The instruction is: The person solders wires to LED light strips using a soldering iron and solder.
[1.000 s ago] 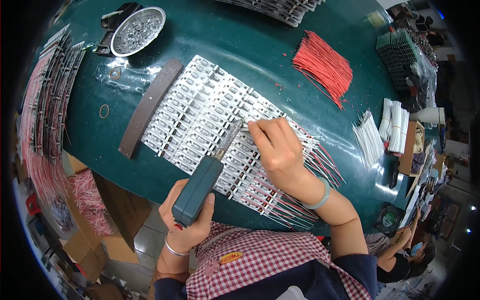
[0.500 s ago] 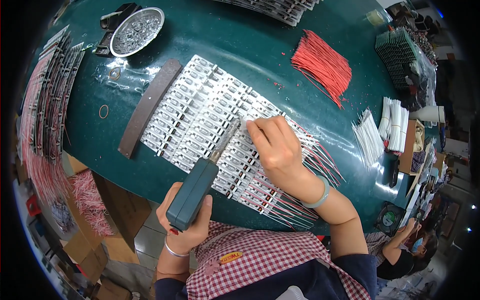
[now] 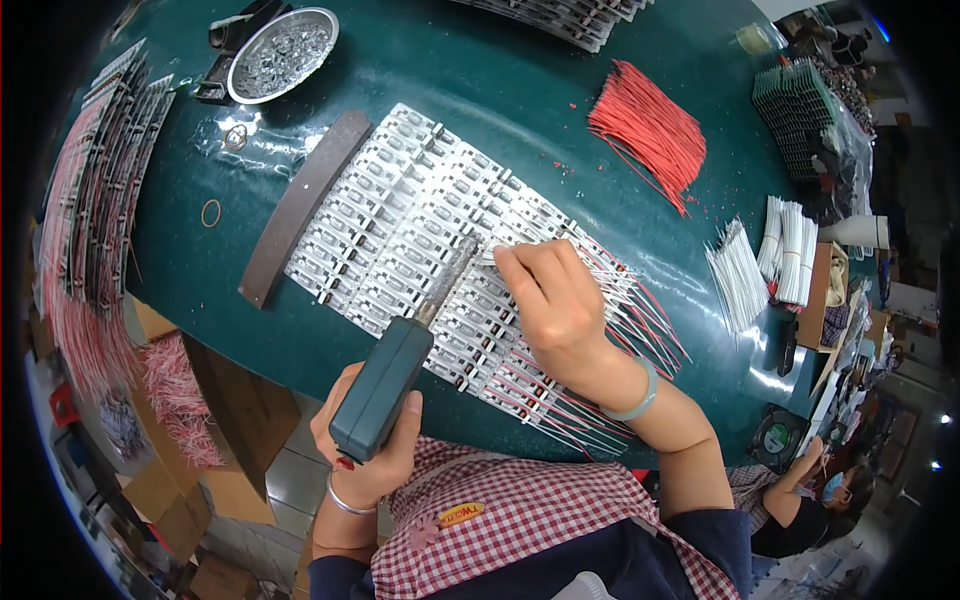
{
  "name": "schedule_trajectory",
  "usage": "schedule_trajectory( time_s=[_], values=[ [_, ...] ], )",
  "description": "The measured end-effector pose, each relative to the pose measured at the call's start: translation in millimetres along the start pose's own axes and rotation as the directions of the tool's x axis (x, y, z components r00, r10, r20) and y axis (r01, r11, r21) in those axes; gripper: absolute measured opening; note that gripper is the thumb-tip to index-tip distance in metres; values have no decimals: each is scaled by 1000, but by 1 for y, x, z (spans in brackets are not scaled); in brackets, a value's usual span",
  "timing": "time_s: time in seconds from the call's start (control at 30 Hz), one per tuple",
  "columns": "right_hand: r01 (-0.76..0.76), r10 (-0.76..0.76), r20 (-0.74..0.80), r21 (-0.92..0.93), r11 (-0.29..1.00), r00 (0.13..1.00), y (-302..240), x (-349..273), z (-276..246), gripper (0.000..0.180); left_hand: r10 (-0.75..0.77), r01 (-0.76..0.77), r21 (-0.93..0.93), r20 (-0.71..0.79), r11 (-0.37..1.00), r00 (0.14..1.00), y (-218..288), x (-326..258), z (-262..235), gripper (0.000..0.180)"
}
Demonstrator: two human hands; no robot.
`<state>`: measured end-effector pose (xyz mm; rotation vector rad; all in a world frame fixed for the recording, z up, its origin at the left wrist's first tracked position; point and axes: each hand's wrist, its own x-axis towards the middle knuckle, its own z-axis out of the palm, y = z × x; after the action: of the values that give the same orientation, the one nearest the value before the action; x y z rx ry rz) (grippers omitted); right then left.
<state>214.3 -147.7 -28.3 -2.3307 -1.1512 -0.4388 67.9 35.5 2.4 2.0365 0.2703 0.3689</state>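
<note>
Our left hand [image 3: 385, 470] is fully gripping the green gun [image 3: 382, 390], likely steadying it over the white panel [image 3: 395, 205] on the table [image 3: 180, 265]; what our right hand [image 3: 560, 310] is pinching, we are not discerning.

left hand [image 3: 372, 445] gripping a dark green tool [image 3: 382, 388], right hand [image 3: 562, 310] pinching above white parts [image 3: 395, 232], red wires [image 3: 648, 137] beyond

Dark-green boxy hand tool [image 3: 383, 388], tip over flat white ridged panel [image 3: 408, 235], pointing one o'clock; thin red-and-white wires [image 3: 612, 283] fanning toward four o'clock.
</note>
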Motion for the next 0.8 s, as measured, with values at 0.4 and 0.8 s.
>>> schedule_trajectory(
  time_s=[0.4,0.8],
  values=[
    [11,-10,40,-11,1000,999,-2,2,0,37,10,-11,15,55,1000,998,2,2,-2,20],
    [13,-12,47,-29,999,999,-3,3,0,36,39,-41,48,43,998,998,1,0,-3,18]
  ],
)
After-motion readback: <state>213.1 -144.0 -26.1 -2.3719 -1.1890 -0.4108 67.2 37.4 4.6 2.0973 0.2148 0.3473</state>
